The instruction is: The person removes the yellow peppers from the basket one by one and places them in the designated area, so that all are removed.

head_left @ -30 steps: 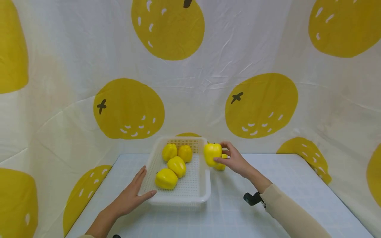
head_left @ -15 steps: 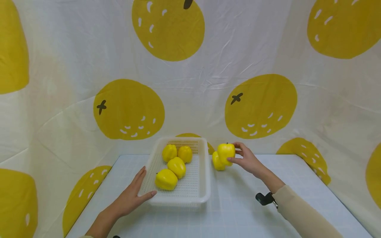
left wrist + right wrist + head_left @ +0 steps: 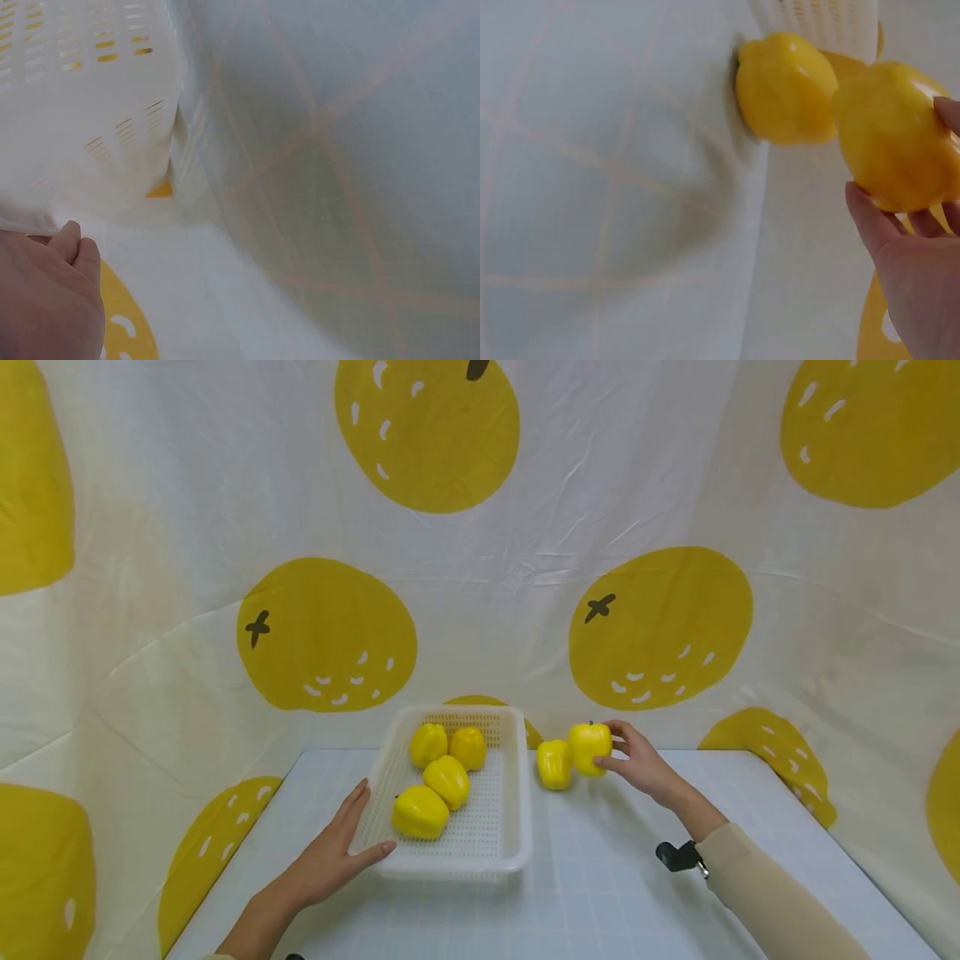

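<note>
In the head view, my right hand [image 3: 641, 766] grips a yellow bell pepper [image 3: 590, 749] between thumb and fingers, stem upward. Another yellow bell pepper [image 3: 554, 765] stands on the table just left of it, beside the basket. The right wrist view shows the held pepper [image 3: 900, 139] with fingertips around its side and base, close by the standing pepper [image 3: 784, 88]. My left hand [image 3: 326, 860] holds the near left corner of a white plastic basket [image 3: 517, 827], thumb over the rim and fingers along the outer side. Several yellow bell peppers [image 3: 446, 782] lie inside the basket.
A pale blue checked cloth covers the table [image 3: 600, 893]. Behind it hangs a white curtain [image 3: 487, 618] printed with large yellow fruit. A dark camera mount [image 3: 678, 857] sticks out from the right wrist, near the beige sleeve [image 3: 772, 893].
My right hand has carried its pepper rightward, from the basket's right rim past the standing pepper, which now shows fully. My left hand and the basket have stayed in place.
</note>
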Motion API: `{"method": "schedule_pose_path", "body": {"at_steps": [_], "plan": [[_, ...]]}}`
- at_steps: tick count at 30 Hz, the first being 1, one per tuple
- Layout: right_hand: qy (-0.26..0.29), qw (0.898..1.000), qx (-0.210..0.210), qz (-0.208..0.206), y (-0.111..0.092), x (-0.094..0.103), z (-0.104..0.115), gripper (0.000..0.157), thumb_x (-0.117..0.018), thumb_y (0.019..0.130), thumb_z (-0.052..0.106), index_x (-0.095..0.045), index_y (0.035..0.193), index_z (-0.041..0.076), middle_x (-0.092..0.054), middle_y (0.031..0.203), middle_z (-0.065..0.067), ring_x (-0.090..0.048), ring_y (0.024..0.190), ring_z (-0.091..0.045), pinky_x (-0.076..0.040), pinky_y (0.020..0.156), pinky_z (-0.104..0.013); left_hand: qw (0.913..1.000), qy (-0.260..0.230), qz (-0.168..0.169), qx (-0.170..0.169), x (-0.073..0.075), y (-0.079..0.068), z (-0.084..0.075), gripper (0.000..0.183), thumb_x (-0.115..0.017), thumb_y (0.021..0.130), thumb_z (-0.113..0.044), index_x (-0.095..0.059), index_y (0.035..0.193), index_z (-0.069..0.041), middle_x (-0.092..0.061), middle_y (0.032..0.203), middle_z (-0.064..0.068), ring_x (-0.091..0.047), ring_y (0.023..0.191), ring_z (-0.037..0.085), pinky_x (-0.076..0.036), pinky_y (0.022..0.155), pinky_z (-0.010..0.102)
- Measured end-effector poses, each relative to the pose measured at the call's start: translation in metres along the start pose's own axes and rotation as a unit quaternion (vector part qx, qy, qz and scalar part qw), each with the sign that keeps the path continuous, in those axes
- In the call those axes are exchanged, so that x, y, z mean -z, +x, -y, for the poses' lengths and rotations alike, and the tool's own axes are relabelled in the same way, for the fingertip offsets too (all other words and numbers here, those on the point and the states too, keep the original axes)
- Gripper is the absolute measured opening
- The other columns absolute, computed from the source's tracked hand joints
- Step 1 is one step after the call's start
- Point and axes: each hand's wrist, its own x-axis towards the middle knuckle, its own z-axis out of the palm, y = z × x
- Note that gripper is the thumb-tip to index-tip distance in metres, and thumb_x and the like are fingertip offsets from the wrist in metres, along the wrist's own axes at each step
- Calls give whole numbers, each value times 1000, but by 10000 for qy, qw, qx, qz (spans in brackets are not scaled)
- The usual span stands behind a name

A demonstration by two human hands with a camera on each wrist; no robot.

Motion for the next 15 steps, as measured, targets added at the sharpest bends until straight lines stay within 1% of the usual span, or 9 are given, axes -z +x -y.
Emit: {"method": "schedule_pose_path", "body": {"at_steps": [6, 15], "plan": [[24, 9996, -263, -89, 4, 1, -13, 77, -71, 97, 18, -25, 156, 1, -24, 163, -26, -30, 147, -49, -35, 114, -60, 10000, -54, 22, 18, -2, 0, 1, 108, -63, 92, -65, -7, 165, -10, 0, 173, 10, -15, 155, 42, -21, 117, 69], [176, 9974, -690, -92, 16, 1, -31, 82, -68, 99, 18, -16, 160, -1, -16, 166, -27, -25, 149, -49, -31, 117, -60, 9999, -82, 37, 140, -2, 3, 2, 108, -63, 91, -66, -7, 166, -12, 0, 173, 9, -16, 155, 41, -21, 117, 69]]}}
